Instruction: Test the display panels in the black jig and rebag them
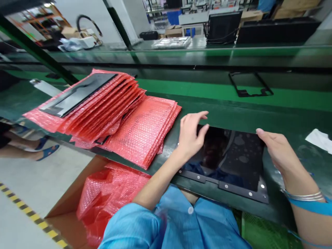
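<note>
A glossy black screen panel [233, 159] lies flat on the green bench in front of me, with a black strip along its near edge. My left hand [190, 133] rests at the panel's far left corner, fingers spread and bent, thumb on the glass. My right hand [276, 148] lies over the panel's far right corner, fingers curled onto the edge. Neither hand lifts it.
Left of the panel lies a fanned stack of red bubble-wrap bags [103, 107], one with a black frame [77, 93] on top. A cardboard box [75, 193] with more red bags stands below. A black frame [250, 84] lies on the green belt [197, 88]; white paper [320, 140] at right.
</note>
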Motion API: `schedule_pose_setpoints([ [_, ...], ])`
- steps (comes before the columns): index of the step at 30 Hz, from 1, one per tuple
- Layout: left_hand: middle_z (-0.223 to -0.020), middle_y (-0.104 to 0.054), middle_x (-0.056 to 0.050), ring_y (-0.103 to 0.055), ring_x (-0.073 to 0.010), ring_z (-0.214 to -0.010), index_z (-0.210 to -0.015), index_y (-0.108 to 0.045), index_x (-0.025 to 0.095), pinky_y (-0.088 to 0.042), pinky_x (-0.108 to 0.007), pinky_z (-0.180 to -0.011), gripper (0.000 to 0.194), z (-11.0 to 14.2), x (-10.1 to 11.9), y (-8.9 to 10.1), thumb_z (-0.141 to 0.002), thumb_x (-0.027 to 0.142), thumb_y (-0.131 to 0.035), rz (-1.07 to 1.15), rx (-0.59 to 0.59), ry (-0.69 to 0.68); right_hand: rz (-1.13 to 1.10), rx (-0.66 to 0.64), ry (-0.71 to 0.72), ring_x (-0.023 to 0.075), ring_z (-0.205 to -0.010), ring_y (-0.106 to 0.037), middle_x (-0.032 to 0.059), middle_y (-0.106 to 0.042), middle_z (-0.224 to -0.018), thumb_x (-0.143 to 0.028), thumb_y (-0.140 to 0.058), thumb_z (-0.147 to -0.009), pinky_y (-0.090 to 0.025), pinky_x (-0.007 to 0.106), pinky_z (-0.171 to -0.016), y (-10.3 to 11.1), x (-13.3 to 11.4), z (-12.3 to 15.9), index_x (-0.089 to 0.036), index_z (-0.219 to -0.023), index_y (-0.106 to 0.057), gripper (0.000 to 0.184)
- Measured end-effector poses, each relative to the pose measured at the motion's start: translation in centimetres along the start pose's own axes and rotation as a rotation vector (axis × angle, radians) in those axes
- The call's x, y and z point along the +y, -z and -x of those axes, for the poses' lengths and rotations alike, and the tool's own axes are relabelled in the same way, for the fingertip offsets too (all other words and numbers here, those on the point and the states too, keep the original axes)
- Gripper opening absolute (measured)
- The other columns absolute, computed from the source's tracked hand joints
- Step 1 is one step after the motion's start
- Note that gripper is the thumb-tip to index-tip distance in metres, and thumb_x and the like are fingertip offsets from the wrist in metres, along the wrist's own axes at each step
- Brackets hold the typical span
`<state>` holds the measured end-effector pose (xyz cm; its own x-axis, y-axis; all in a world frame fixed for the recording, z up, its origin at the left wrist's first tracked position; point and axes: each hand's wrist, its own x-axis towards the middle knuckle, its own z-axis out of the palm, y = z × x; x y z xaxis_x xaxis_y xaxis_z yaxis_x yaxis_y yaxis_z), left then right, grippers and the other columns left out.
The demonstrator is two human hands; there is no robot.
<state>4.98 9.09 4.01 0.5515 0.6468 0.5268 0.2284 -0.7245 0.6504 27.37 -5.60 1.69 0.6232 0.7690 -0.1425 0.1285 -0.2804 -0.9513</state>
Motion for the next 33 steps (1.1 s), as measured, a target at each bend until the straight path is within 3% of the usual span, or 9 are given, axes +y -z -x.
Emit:
schedule_pose_setpoints([
  [3,-0.098,-0.071,-0.006,-0.062,-0.0194,-0.094,-0.105,-0.068,0.018,-0.046,-0.032,-0.089,0.02,-0.5,-2.2,1.8,-0.09,0.029,-0.059,0.217,0.126,0.287,-0.067,0.047,-0.003,0.0257,-0.065,-0.049,0.0077,-0.057,-0.065,-0.076,-0.077,-0.06,-0.04,0.033,-0.057,-0.4,0.4,-0.1,-0.022,-0.052,-0.052,0.06],
  [5,-0.074,-0.067,-0.003,-0.061,-0.0168,-0.073,-0.081,-0.069,0.018,-0.047,-0.028,-0.07,0.017,-0.5,-3.5,2.3,-0.086,0.034,-0.068,0.452,0.091,0.521,-0.102,0.066,-0.001,0.0241,-0.062,-0.047,0.007,-0.056,-0.063,-0.076,-0.079,-0.06,-0.038,0.032,-0.054,-0.6,0.7,-0.1,-0.022,-0.052,-0.053,0.061],
  [7,-0.057,-0.058,0.0,-0.055,-0.0134,-0.056,-0.061,-0.062,0.018,-0.041,-0.025,-0.056,0.031,-0.4,-4.4,2.2,-0.079,0.039,-0.076,0.631,0.055,0.663,-0.131,0.087,0.008,0.0225,-0.06,-0.045,0.0054,-0.053,-0.061,-0.08,-0.08,-0.058,-0.037,0.031,-0.054,-0.7,0.7,0.0,-0.022,-0.05,-0.05,0.066],
  [12,-0.05,-0.054,0.003,-0.049,-0.0095,-0.046,-0.052,-0.055,0.017,-0.036,-0.022,-0.047,0.044,-0.3,-4.8,1.9,-0.074,0.046,-0.08,0.758,0.18,0.711,-0.159,0.053,0.041,0.0221,-0.063,-0.05,0.003,-0.053,-0.066,-0.084,-0.079,-0.061,-0.045,0.03,-0.06,-0.9,-0.6,0.6,-0.022,-0.061,-0.051,0.068],
  [19,-0.055,-0.063,0.002,-0.055,-0.0097,-0.046,-0.058,-0.062,0.016,-0.042,-0.021,-0.047,0.038,-0.5,-4.9,3.2,-0.067,0.047,-0.083,0.862,0.459,0.726,-0.188,-0.31,-0.085,0.0236,-0.065,-0.057,0.0051,-0.061,-0.073,-0.047,-0.097,-0.046,-0.053,0.029,-0.061,-0.6,-1.5,1.1,-0.02,-0.075,-0.066,0.05],
  [22,-0.056,-0.065,0.001,-0.057,-0.0107,-0.046,-0.059,-0.064,0.016,-0.045,-0.022,-0.048,0.037,-0.7,-5.1,3.0,-0.068,0.046,-0.083,0.888,0.466,0.725,-0.198,-0.27,-0.059,0.0225,-0.062,-0.056,0.0057,-0.061,-0.073,-0.053,-0.094,-0.052,-0.052,0.029,-0.058,-1.0,-1.4,1.3,-0.02,-0.072,-0.068,0.047],
  [25,-0.057,-0.065,-0.001,-0.061,-0.0132,-0.052,-0.059,-0.064,0.016,-0.047,-0.024,-0.052,0.039,-0.8,-5.3,2.5,-0.069,0.049,-0.082,0.912,0.419,0.739,-0.169,-0.188,-0.027,0.0216,-0.057,-0.052,0.0066,-0.057,-0.067,-0.058,-0.093,-0.051,-0.05,0.029,-0.051,-1.0,-1.6,1.2,-0.019,-0.063,-0.068,0.048],
  [28,-0.058,-0.066,-0.001,-0.063,-0.014,-0.054,-0.062,-0.063,0.018,-0.045,-0.024,-0.051,0.043,-0.4,-5.0,2.2,-0.071,0.056,-0.079,0.967,0.217,0.759,-0.195,-0.081,-0.017,0.0217,-0.057,-0.052,0.0075,-0.057,-0.068,-0.054,-0.095,-0.047,-0.048,0.028,-0.047,-0.3,-1.5,0.9,-0.02,-0.062,-0.068,0.045],
  [33,-0.07,-0.073,-0.004,-0.068,-0.0175,-0.057,-0.086,-0.069,0.015,-0.049,-0.025,-0.054,0.044,0.7,-3.6,1.7,-0.062,0.046,-0.088,1.047,-0.114,0.73,-0.206,-0.024,-0.101,0.0293,-0.066,-0.061,0.011,-0.061,-0.079,-0.051,-0.093,-0.053,-0.049,0.031,-0.046,1.0,0.0,-0.4,-0.023,-0.074,-0.074,0.04],
])
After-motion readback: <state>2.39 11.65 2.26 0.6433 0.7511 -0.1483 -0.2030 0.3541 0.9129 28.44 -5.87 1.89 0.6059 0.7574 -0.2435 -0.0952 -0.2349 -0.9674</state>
